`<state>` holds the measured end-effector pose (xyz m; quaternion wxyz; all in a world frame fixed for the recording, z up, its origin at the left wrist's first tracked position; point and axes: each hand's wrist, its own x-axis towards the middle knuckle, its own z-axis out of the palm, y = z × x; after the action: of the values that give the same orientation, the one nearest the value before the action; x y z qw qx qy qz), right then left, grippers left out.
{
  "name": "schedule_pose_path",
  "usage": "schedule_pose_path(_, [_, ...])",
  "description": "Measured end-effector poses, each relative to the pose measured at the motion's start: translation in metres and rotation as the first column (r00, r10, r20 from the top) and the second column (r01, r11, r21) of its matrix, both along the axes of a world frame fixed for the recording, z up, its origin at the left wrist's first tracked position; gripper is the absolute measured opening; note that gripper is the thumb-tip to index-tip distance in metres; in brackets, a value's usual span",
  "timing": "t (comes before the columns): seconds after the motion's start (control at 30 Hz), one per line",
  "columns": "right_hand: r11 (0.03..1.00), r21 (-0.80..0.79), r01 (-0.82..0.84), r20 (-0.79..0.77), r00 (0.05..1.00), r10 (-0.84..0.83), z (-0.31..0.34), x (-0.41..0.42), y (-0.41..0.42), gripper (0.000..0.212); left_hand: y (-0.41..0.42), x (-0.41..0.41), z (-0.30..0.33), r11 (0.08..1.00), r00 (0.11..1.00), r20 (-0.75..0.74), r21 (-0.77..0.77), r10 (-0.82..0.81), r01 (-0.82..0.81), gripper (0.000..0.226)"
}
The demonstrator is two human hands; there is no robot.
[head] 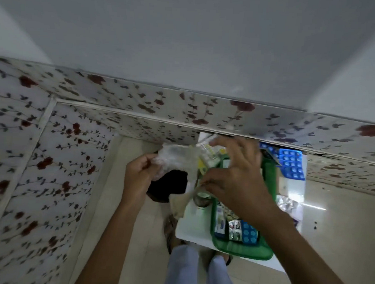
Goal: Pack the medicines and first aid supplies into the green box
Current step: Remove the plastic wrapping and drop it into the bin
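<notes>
The left hand [137, 178] pinches a crumpled clear plastic bag [175, 158]; the right hand [234, 182] grips its other edge above the green box [242, 249]. Likely light, limp and slippery, so it is best gathered by the edges.

Box [242, 250] at lower centre-right of the frame, on a table [186, 229], with blister packs [241, 230] inside at its near end. Left hand [137, 178] at centre-left pinching a plastic bag [177, 157], right hand [238, 182] just right of it over the box. More blister packs [292, 164] beyond the box at upper right; legs [181, 270] below the table edge.
</notes>
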<state>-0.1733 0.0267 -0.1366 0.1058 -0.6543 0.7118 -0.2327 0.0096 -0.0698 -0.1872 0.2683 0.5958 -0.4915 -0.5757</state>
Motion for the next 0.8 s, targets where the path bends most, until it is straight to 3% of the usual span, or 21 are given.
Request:
schedule_pose_path(0.2, [0.948, 0.114, -0.296, 0.004, 0.955, 0.298, -0.06, 0.092, -0.074, 0.014, -0.017, 0.086, -0.016, 0.989, 0.983, 0.117, 0.052, -0.141, 0.136, 0.029])
schedule_pose_path(0.27, [0.956, 0.149, -0.254, 0.086, 0.966, 0.243, -0.079, 0.118, -0.089, 0.008, -0.026, 0.115, -0.029, 0.996, 0.992, 0.109, 0.065, -0.068, 0.062, 0.027])
schedule_pose_path(0.33, [0.956, 0.243, -0.164, 0.163, 0.979, 0.127, -0.104, 0.14, -0.103, 0.021, -0.032, 0.14, -0.052, 0.993, 0.994, 0.102, 0.109, 0.038, -0.049, 0.027])
schedule_pose_path(0.5, [0.762, 0.645, -0.065, 0.058, 0.998, 0.036, -0.218, 0.174, -0.134, 0.047, -0.023, 0.177, -0.142, 0.945, 0.964, 0.266, 0.32, -0.016, -0.072, 0.027])
schedule_pose_path(0.57, [0.697, 0.717, -0.027, -0.018, 0.998, 0.057, -0.276, 0.177, -0.139, 0.046, -0.019, 0.184, -0.177, 0.911, 0.967, 0.255, 0.401, -0.005, -0.101, 0.025])
schedule_pose_path(0.67, [0.603, 0.794, 0.077, -0.096, 0.995, 0.0, -0.339, 0.178, -0.145, 0.028, -0.018, 0.186, -0.213, 0.881, 0.976, 0.218, 0.46, 0.003, -0.106, 0.025])
schedule_pose_path(0.73, [0.557, 0.822, 0.121, -0.084, 0.992, -0.091, -0.37, 0.181, -0.15, 0.033, -0.018, 0.188, -0.233, 0.867, 0.98, 0.198, 0.489, -0.01, -0.09, 0.026])
schedule_pose_path(0.8, [0.499, 0.864, 0.07, -0.041, 0.997, -0.069, -0.393, 0.185, -0.154, 0.047, -0.017, 0.189, -0.248, 0.862, 0.981, 0.192, 0.5, -0.015, -0.084, 0.025])
